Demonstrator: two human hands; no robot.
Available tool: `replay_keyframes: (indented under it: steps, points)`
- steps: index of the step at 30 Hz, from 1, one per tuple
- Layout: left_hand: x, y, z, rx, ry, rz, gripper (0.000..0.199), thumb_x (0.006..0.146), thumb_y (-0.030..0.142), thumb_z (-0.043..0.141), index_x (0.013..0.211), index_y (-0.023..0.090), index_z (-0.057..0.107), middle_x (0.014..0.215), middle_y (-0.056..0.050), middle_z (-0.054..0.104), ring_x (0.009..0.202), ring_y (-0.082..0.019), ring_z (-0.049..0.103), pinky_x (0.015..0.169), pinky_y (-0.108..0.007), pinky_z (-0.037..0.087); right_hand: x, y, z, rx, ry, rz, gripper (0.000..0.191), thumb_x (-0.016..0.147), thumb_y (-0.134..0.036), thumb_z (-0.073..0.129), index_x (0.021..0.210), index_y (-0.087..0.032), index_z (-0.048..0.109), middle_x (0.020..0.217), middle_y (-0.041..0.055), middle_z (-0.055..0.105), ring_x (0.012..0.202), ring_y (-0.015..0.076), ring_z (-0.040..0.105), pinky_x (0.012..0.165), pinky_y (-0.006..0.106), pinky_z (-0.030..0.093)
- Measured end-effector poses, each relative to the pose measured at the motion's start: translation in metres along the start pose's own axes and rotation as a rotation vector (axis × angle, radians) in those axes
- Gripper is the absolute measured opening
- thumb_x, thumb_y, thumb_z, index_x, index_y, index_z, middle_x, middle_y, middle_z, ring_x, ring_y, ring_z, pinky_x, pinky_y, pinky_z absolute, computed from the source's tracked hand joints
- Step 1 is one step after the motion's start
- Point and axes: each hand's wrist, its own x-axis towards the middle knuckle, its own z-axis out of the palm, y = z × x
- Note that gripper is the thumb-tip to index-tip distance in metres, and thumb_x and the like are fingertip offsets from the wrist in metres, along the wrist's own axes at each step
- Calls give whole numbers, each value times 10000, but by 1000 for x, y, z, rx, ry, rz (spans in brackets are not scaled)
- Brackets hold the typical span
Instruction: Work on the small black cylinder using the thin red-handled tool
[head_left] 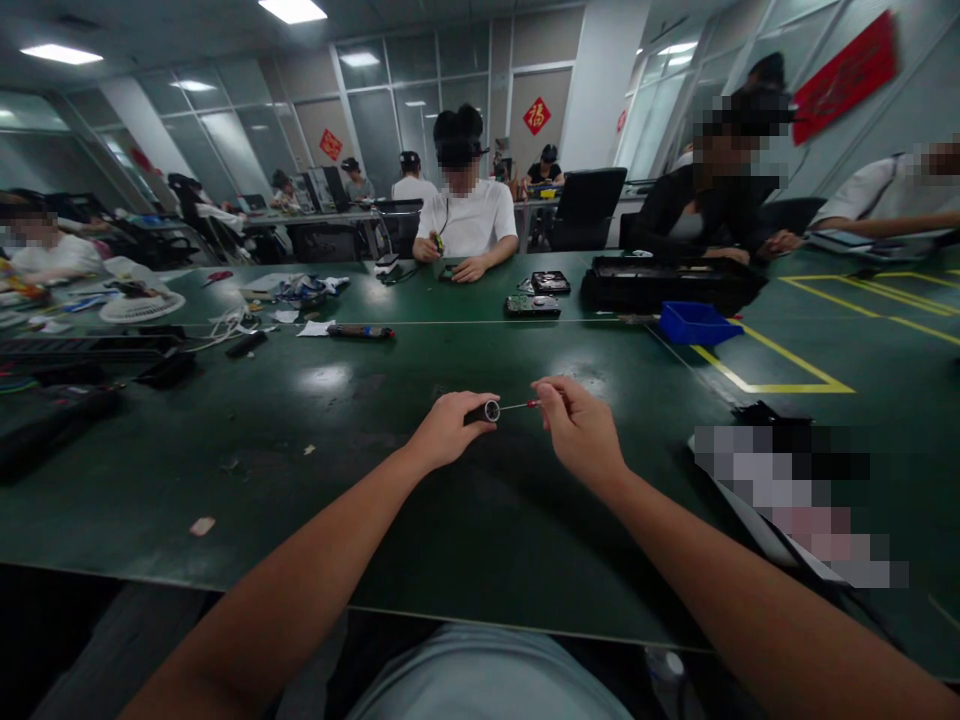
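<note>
My left hand (448, 428) grips a short black screwdriver handle (484, 411) with a silver collar at its open end. My right hand (577, 428) pinches a thin metal bit with a red band (523, 405), its tip pointing into the handle's collar. Both hands hover just above the dark green table (315, 470), close to its middle, and almost touch each other.
A blue bin (696, 322), a black case (667, 283) and two hard drives (534, 305) lie farther back. Cables and tools crowd the left side. A blurred item sits at my right (787, 490). Other people sit across the table and at both sides.
</note>
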Motion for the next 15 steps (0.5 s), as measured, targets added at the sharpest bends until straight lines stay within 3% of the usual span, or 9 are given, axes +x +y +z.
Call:
replay_keyframes:
  steps: [3, 9, 11, 15]
  points:
    - [0, -1, 1, -6, 6, -5, 400, 883, 289, 676, 1277, 241, 624, 1176, -54, 684, 1075, -230, 604, 1005, -410, 424, 0, 0, 0, 44, -4, 5, 310, 971, -384, 441, 1181, -213, 594, 777, 23, 671, 674, 186, 617, 629, 321, 444]
    - [-1, -1, -1, 11, -13, -5, 384, 879, 267, 677, 1260, 239, 633, 1166, -43, 695, 1074, -230, 610, 1022, -408, 410, 0, 3, 3, 93, -27, 49, 291, 963, -425, 444, 1097, -237, 620, 778, 25, 661, 691, 196, 611, 654, 347, 456]
    - [-1, -1, -1, 6, -9, -14, 391, 882, 270, 673, 1269, 239, 627, 1188, -48, 689, 1083, -229, 610, 1017, -402, 412, 2, 7, 7, 235, 19, 96, 278, 922, -432, 523, 1091, -227, 604, 830, 34, 671, 744, 199, 629, 708, 363, 491]
    - [1, 1, -3, 31, 17, 5, 393, 886, 294, 673, 1272, 243, 624, 1173, -54, 689, 1078, -228, 610, 1008, -408, 411, 10, 20, 15, 610, 70, 284, 267, 864, -475, 595, 888, -211, 630, 787, 34, 645, 713, 183, 622, 747, 386, 548]
